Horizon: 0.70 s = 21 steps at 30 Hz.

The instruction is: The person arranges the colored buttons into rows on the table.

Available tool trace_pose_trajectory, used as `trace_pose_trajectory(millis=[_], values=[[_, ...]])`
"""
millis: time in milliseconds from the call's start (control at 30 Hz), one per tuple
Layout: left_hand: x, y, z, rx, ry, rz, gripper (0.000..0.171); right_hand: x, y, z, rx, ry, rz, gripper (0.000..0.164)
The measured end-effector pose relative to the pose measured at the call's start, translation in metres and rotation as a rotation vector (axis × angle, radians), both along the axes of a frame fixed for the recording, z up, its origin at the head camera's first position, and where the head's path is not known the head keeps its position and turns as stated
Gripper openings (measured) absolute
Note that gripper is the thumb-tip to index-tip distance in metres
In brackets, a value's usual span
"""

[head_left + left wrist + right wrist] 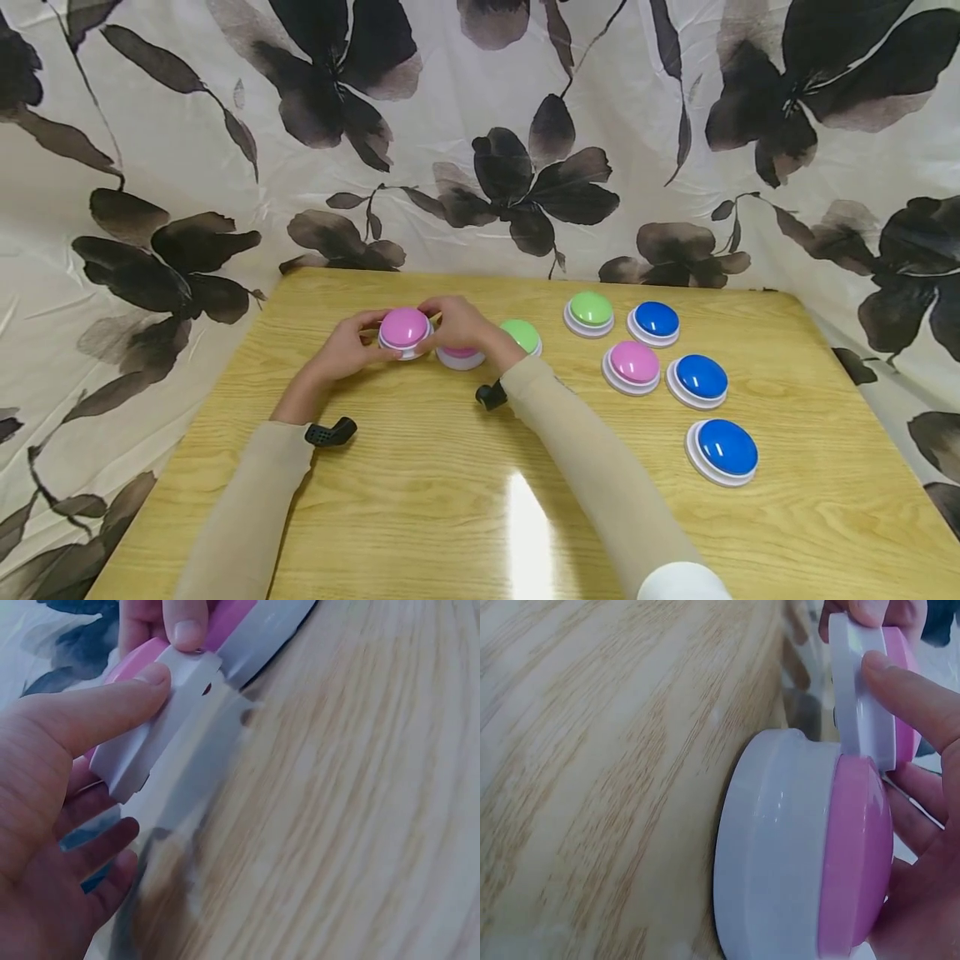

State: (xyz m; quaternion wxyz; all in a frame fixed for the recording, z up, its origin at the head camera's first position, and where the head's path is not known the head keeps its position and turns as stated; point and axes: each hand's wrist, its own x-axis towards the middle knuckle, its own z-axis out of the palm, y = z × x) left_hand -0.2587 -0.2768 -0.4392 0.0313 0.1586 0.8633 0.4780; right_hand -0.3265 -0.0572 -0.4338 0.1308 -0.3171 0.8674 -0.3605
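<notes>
Raised just above the table [405, 467], the pink button [404, 327], pinched at its white base [853, 705] by the left hand [347, 347] and right hand [465, 322], should be light, stiff and slippery (glossy plastic, probably), best held there.

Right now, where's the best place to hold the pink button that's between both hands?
Probably hold the pink button by its white base, from the left and right sides, where the thumbs of the left hand and right hand press. The base has a steep rim to squeeze; the pink dome is rounded and shiny, so it might slip.
</notes>
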Motion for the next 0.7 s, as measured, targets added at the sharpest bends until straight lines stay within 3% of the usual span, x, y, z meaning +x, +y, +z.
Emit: trace_pose_trajectory(millis=[167,300,433,633,700], values=[[0.001,0.006,0.008,-0.013,-0.006,-0.004,0.072,-0.004,0.004,0.000,0.013,-0.002,-0.010,0.068],[0.002,0.007,0.006,-0.024,-0.009,0.012,0.073,-0.002,0.004,0.000,0.007,-0.023,-0.022,0.068],[0.004,0.005,-0.006,-0.034,-0.020,0.014,0.074,0.001,0.004,-0.009,0.021,-0.060,-0.008,0.069],[-0.012,-0.005,-0.034,-0.014,-0.011,0.033,0.079,0.001,0.005,-0.011,0.016,-0.057,-0.017,0.068],[-0.015,-0.006,-0.037,-0.019,-0.005,0.037,0.080,0.000,0.004,-0.010,0.013,-0.046,-0.019,0.067]])
